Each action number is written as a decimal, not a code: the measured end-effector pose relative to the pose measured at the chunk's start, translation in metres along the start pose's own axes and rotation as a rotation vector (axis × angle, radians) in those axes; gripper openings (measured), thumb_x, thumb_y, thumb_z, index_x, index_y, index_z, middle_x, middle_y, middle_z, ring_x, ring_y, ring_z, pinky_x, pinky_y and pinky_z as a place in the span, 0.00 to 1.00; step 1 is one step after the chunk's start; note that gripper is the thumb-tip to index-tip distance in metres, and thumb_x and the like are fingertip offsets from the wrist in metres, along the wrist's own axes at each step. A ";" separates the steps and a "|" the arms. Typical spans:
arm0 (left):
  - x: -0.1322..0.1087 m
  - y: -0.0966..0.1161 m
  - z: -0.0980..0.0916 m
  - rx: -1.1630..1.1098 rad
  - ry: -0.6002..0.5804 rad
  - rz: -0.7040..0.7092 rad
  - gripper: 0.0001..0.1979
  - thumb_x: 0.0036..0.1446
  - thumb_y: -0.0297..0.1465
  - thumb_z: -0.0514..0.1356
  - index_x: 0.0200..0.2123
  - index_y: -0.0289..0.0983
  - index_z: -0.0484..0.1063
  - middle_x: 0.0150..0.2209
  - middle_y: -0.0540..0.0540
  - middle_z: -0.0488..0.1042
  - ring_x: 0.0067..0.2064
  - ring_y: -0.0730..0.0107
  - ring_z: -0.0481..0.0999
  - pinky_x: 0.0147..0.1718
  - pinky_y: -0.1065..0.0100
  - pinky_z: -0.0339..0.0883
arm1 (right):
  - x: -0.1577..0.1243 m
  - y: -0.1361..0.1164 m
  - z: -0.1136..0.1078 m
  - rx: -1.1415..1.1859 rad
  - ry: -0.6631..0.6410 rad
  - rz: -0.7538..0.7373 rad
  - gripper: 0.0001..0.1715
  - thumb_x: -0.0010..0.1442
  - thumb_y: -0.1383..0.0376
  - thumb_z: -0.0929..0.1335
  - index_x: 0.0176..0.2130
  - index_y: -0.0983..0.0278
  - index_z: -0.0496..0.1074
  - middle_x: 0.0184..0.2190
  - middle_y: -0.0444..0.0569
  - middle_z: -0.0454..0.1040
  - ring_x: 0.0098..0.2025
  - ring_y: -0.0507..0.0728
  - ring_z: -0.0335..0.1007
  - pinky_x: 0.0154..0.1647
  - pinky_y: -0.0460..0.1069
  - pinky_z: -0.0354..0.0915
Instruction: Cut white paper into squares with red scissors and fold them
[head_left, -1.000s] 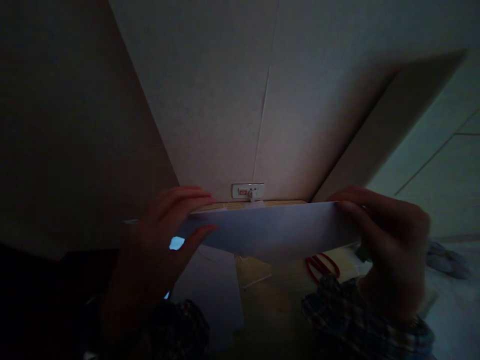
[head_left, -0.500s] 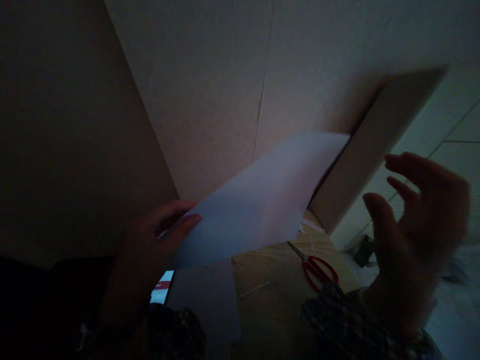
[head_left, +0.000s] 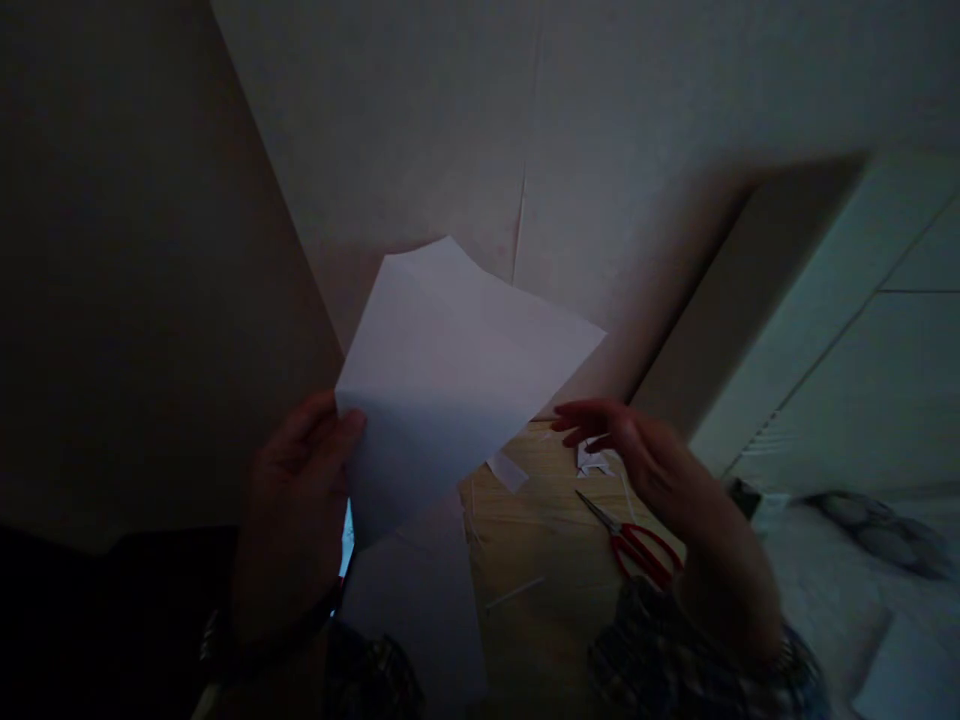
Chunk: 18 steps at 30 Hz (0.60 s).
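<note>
A white sheet of paper (head_left: 450, 370) is held up in front of the wall, pinched along its left edge between the thumb and fingers of my left hand (head_left: 300, 480). A crease runs across it, and its lower part is in shade. My right hand (head_left: 660, 480) is just right of the sheet, fingers loosely bent and apart, with nothing in it. Below that hand, red-handled scissors (head_left: 637, 545) lie on the wooden table (head_left: 540, 630), blades pointing up and left.
Another pale sheet (head_left: 420, 620) lies on the table beneath the held one. Behind my left wrist is a lit phone screen (head_left: 346, 540), partly hidden. Paper scraps (head_left: 508, 470) and a thin white stick (head_left: 515, 593) are on the table. A panel (head_left: 742, 300) leans at the right.
The paper has swung upright and leftward, showing its broad face and crease. My right hand has moved left and down, closer to the sheet. My left hand keeps its hold.
</note>
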<state>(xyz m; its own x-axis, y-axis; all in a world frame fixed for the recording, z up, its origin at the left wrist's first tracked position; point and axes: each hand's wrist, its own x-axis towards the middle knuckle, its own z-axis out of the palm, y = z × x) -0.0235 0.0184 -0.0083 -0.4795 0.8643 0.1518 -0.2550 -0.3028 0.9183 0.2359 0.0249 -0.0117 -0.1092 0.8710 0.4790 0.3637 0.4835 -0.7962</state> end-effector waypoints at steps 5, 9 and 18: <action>-0.008 -0.006 0.011 -0.002 -0.112 -0.058 0.12 0.37 0.32 0.73 0.30 0.40 0.80 0.27 0.52 0.82 0.30 0.71 0.80 0.29 0.75 0.73 | 0.003 -0.014 0.027 0.100 -0.003 0.012 0.18 0.61 0.49 0.68 0.36 0.60 0.77 0.32 0.48 0.83 0.34 0.58 0.79 0.33 0.50 0.73; -0.011 -0.008 0.008 0.037 -0.313 -0.121 0.09 0.40 0.29 0.73 0.29 0.40 0.81 0.26 0.50 0.82 0.31 0.70 0.81 0.29 0.76 0.74 | -0.011 -0.034 0.033 0.258 0.249 0.189 0.09 0.59 0.59 0.73 0.40 0.58 0.77 0.36 0.44 0.83 0.36 0.58 0.79 0.34 0.50 0.73; -0.015 -0.003 0.003 0.158 -0.725 -0.233 0.10 0.49 0.29 0.69 0.37 0.41 0.81 0.31 0.49 0.83 0.29 0.66 0.81 0.25 0.71 0.74 | -0.026 -0.035 0.026 0.461 0.498 0.304 0.13 0.51 0.60 0.77 0.37 0.58 0.74 0.32 0.42 0.82 0.39 0.60 0.81 0.37 0.51 0.75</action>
<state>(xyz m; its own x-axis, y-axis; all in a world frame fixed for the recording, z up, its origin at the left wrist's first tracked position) -0.0129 0.0078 -0.0121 0.2550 0.9618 0.0999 -0.1332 -0.0674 0.9888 0.2025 -0.0123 -0.0062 0.4064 0.8826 0.2363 -0.1261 0.3104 -0.9422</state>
